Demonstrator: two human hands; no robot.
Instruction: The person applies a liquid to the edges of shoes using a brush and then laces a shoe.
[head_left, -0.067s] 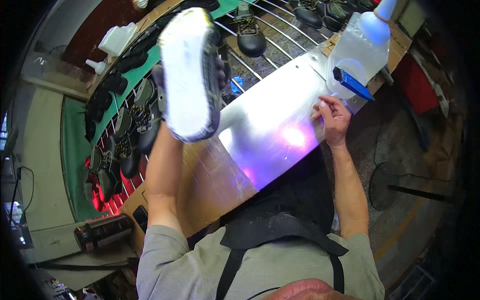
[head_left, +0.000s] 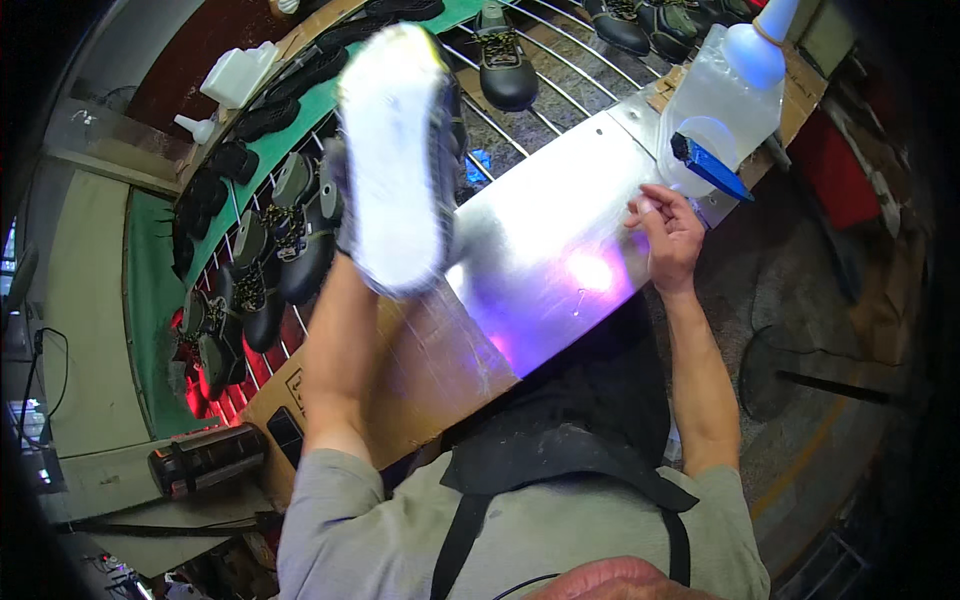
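Metal-topped desk (head_left: 545, 215) before a shoe-laden rack (head_left: 499, 130): our left hand (head_left: 338, 168) grips a white-bottomed shoe (head_left: 398, 170); our right hand (head_left: 672, 238), fingers loosely curled and apart, lies near a blue-handled brush (head_left: 717, 172).

L arm (head_left: 340, 350) stretched fwd & up; gripping L hand was hidden. R forearm (head_left: 697, 370) angled fwd, wrist (head_left: 675, 288) approx. straight; R hand (head_left: 675, 243) hung relaxed, fingers (head_left: 664, 196) loosely curled, thumb (head_left: 652, 222) near them.

One white-bottomed shoe (head_left: 397, 165), one metal plate (head_left: 555, 215), one blue brush (head_left: 717, 171), one black cylinder (head_left: 212, 459)
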